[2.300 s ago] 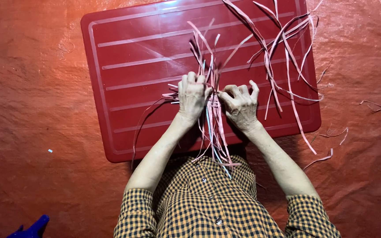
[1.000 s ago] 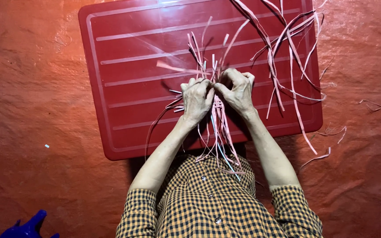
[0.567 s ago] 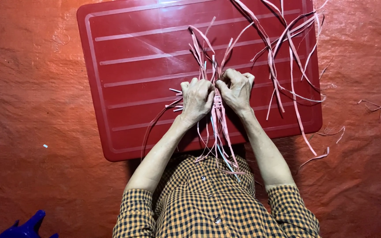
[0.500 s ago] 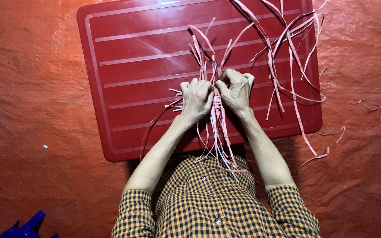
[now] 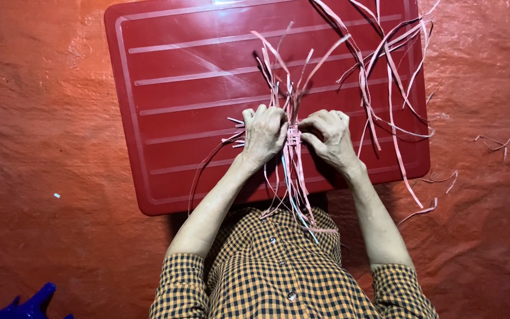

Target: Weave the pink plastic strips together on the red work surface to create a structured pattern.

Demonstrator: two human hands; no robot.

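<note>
Both hands, left (image 5: 264, 134) and right (image 5: 329, 137), pinch a small weave of pink strips (image 5: 293, 137) over a red tabletop (image 5: 178, 88), grips closed.

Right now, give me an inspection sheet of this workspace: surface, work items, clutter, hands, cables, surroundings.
Surface: red ribbed tray lying flat on an orange-red floor sheet.
Work items: small woven patch of pink strips between both hands, loose ends fanning up and trailing down toward the checked shirt.
Clutter: spare pink strips piled on the tray's upper right; stray strips on the sheet at right; a tiny pale scrap at left.
Hands: left hand and right hand both pinch the woven patch.
Cables: nothing seen.
Surroundings: blue object at the bottom left corner, partly cut off.
</note>
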